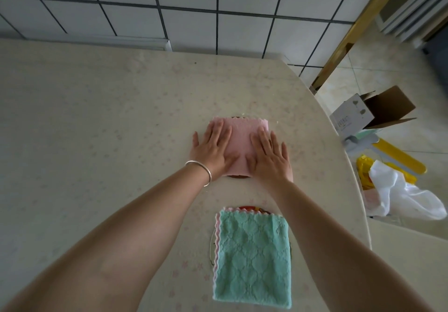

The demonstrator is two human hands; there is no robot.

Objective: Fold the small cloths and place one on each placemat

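Head view: I see both hands pressed flat, fingers straight, on the folded pink cloth [241,145] at table [97,117] centre, left hand [211,148] on its 9 o'clock side, right hand [271,156] at 3 o'clock. A dark placemat [238,176] edge peeks beneath. At 6 o'clock, a folded green cloth [252,260] covers another placemat [247,208].

Pale table [101,122] with faint flower print, rounded at right edge.
On it, two round placemats, nearly hidden: far placemat [238,177] under folded pink cloth [242,146], near placemat [249,208] under folded green cloth [252,260].
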